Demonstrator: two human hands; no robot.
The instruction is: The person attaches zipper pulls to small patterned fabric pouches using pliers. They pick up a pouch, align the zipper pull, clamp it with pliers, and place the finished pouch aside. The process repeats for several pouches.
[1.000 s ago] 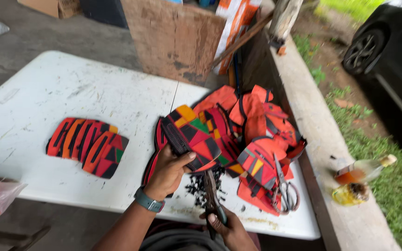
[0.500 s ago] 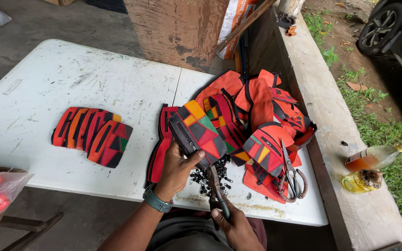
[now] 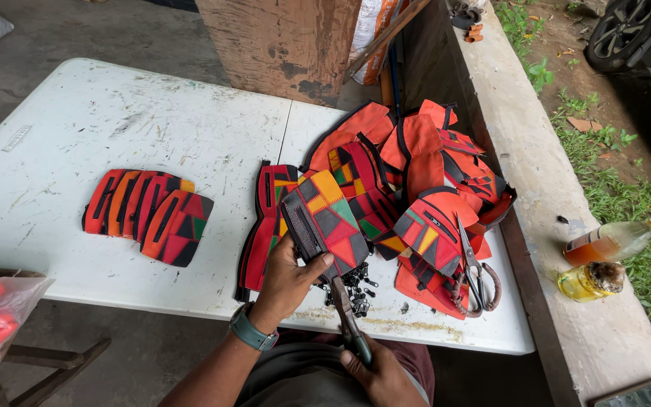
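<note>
My left hand [image 3: 286,280] grips a colourful patchwork fabric piece [image 3: 327,220] with a black zipper edge, held just above the white table [image 3: 114,128]. My right hand [image 3: 377,371], low at the near edge, holds pliers [image 3: 346,310] whose jaws point up at the bottom of that piece. Several small black zipper parts [image 3: 356,286] lie on the table right beside the jaws. A green-strapped watch sits on my left wrist.
A big heap of red and orange patterned pieces [image 3: 423,166] fills the table's right side, with scissors [image 3: 478,277] on it. A neat stack of finished-looking pieces [image 3: 148,217] lies at left. Two bottles [image 3: 604,256] stand on the concrete ledge at right. A wooden crate [image 3: 288,38] stands behind.
The view has shifted down and closer. My left hand keeps hold of the patchwork piece and my right hand keeps the pliers; both stay near the table's front edge.
</note>
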